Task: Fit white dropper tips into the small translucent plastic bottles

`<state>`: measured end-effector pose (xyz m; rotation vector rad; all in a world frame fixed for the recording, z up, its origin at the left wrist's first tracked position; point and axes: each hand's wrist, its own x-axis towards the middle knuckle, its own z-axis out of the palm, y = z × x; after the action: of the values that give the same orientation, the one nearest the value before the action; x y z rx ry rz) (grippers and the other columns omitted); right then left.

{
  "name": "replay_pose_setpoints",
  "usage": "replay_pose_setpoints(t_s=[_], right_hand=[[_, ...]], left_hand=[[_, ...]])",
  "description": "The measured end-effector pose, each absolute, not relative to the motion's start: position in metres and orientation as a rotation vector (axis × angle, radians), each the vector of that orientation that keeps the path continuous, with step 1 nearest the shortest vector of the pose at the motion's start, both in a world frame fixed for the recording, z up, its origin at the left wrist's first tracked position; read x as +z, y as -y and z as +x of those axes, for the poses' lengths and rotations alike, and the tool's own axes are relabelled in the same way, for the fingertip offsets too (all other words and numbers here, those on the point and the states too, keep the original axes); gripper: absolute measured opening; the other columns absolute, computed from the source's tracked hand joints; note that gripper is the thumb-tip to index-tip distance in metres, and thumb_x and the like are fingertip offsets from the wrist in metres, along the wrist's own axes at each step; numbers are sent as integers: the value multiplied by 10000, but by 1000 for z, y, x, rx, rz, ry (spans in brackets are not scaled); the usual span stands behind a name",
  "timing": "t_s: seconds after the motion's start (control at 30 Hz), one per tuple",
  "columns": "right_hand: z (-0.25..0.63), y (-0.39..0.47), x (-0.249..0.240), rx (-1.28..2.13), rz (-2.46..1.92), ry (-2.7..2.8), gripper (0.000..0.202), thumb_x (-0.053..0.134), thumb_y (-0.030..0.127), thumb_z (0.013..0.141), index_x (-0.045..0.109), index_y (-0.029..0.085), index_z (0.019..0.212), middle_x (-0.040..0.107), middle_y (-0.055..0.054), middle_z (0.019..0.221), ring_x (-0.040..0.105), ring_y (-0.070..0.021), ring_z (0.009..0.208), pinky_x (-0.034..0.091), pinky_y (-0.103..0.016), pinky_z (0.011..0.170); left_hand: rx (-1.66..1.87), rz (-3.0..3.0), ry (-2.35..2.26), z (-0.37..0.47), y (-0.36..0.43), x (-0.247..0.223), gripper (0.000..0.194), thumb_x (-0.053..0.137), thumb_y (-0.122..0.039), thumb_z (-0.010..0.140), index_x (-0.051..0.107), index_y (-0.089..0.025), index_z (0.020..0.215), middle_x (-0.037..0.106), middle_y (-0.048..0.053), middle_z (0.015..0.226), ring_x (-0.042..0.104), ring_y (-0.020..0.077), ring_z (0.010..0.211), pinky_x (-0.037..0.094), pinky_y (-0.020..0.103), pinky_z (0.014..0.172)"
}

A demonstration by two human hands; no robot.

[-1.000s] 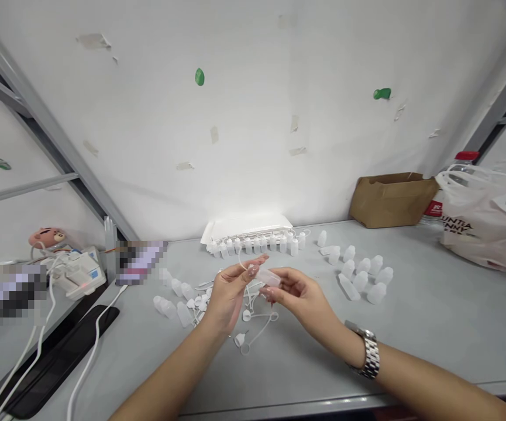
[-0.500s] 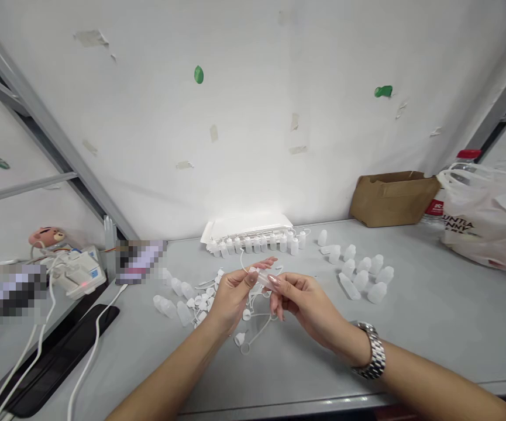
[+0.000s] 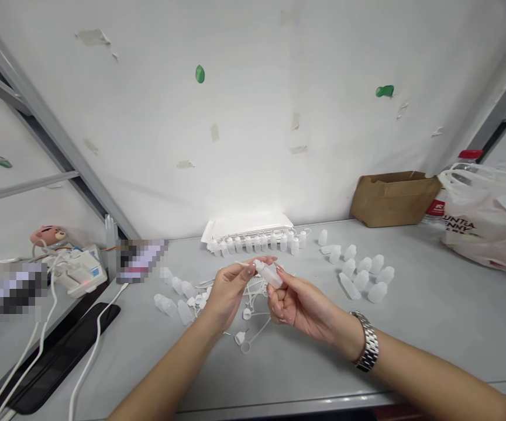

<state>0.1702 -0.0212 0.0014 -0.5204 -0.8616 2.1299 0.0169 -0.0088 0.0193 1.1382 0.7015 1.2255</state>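
Between my two hands is a small translucent bottle point(image 3: 270, 275), tilted over the grey table. My left hand point(image 3: 229, 292) pinches its upper left end, where a white cap or tip partly shows. My right hand point(image 3: 299, 301) grips the lower right end, with its fingers curled. Beneath and around the hands lie white caps with looped straps point(image 3: 240, 338). Several loose bottles point(image 3: 165, 305) rest left of them, and more bottles point(image 3: 361, 279) are on the right. Behind, a row of capped bottles point(image 3: 255, 242) stands along a white tray or package point(image 3: 248, 224).
At the back right are a brown cardboard box point(image 3: 395, 200) and a plastic bag point(image 3: 485, 225) beside a red-capped bottle point(image 3: 470, 156). On the left lie a black phone-like slab point(image 3: 66, 359), white cables point(image 3: 92, 356) and a power strip point(image 3: 81, 273).
The bottle has turned and shows more of its body. My right hand has shifted slightly left and down, with its fingers more curled; my left hand has moved slightly left.
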Motion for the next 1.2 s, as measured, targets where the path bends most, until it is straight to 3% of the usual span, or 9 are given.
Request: replay_pose_setpoints(t_s=[0.13, 0.3, 0.5, 0.6, 0.97, 1.1, 1.2], right_hand=[[168, 24, 1, 1986, -595, 973, 410, 495, 464, 832, 631, 94, 719, 642, -55, 603, 549, -82, 485, 416, -209, 517], [168, 26, 6, 1741, -708, 1104, 239, 673, 364, 716, 654, 133, 774, 670, -47, 760, 586, -100, 624, 462, -240, 650], [165, 27, 6, 1595, -838, 1161, 192, 719, 321, 660, 633, 153, 691, 633, 5, 613, 582, -111, 592, 462, -258, 625], [164, 27, 4, 1576, -842, 1159, 179, 722, 302, 657, 627, 151, 666, 622, 12, 586, 563, -101, 567, 444, -248, 599], [169, 26, 3, 1949, -520, 946, 168, 655, 227, 744, 630, 104, 632, 592, -9, 586, 505, -62, 534, 405, -201, 579], [171, 24, 5, 2083, -396, 830, 179, 607, 243, 792, 649, 88, 713, 607, -29, 613, 530, -67, 555, 427, -196, 585], [171, 23, 4, 2116, -412, 825, 229, 591, 276, 805, 657, 72, 724, 635, -56, 632, 551, -72, 541, 440, -199, 572]], left_hand=[[1260, 1091, -811, 18, 9, 17, 229, 668, -355, 698, 725, -175, 827, 715, 86, 915, 571, 262, 1025, 331, 392, 960], [1317, 1066, -911, 18, 7, 16, 223, 673, -370, 683, 722, -170, 769, 714, 78, 909, 567, 260, 1020, 339, 370, 942], [1221, 1025, -866, 23, 13, 21, 247, 648, -404, 698, 672, -159, 673, 709, 90, 873, 602, 253, 915, 409, 350, 818], [1202, 1022, -814, 25, 14, 18, 254, 642, -401, 708, 677, -149, 705, 702, 94, 847, 587, 260, 962, 410, 351, 824], [1122, 905, -653, 24, 12, 10, 195, 646, -349, 729, 686, -161, 762, 672, 98, 1055, 528, 264, 1098, 381, 363, 908], [1123, 925, -656, 20, 11, 17, 331, 582, -432, 762, 688, -142, 881, 667, 107, 1066, 504, 249, 1134, 360, 355, 957], [1115, 956, -682, 17, 10, 19, 329, 587, -420, 763, 681, -153, 930, 657, 100, 1092, 511, 237, 1130, 358, 352, 965]])
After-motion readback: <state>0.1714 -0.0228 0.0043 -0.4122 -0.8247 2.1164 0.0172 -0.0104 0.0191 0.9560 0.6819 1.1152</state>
